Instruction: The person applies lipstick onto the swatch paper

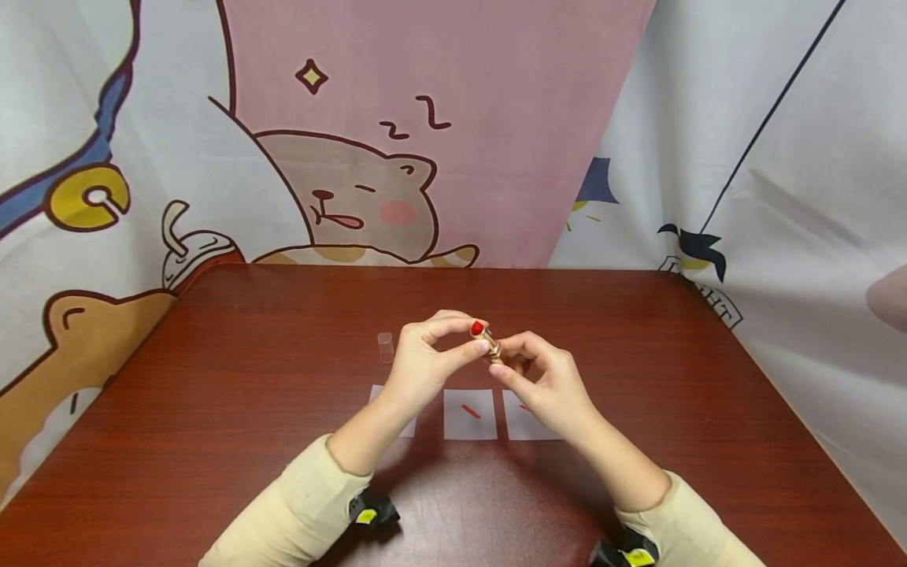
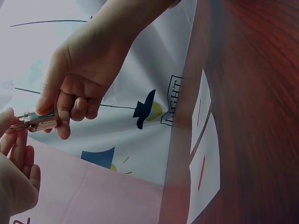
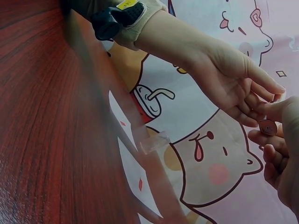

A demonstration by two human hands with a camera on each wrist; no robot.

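A gold lipstick with a red tip is held above the table between both hands. My left hand pinches its upper part with thumb and forefinger. My right hand grips the lower end with curled fingers. The left wrist view shows the right hand wrapped round the gold tube. From the right wrist view, the tube's round base faces the camera between the left hand and the right hand's fingers. A clear cap stands on the table left of the hands.
Three white paper squares lie in a row on the red-brown table; the middle one and the right one bear red strokes, the left one is mostly hidden by my forearm. Cartoon-print cloth hangs behind and at both sides.
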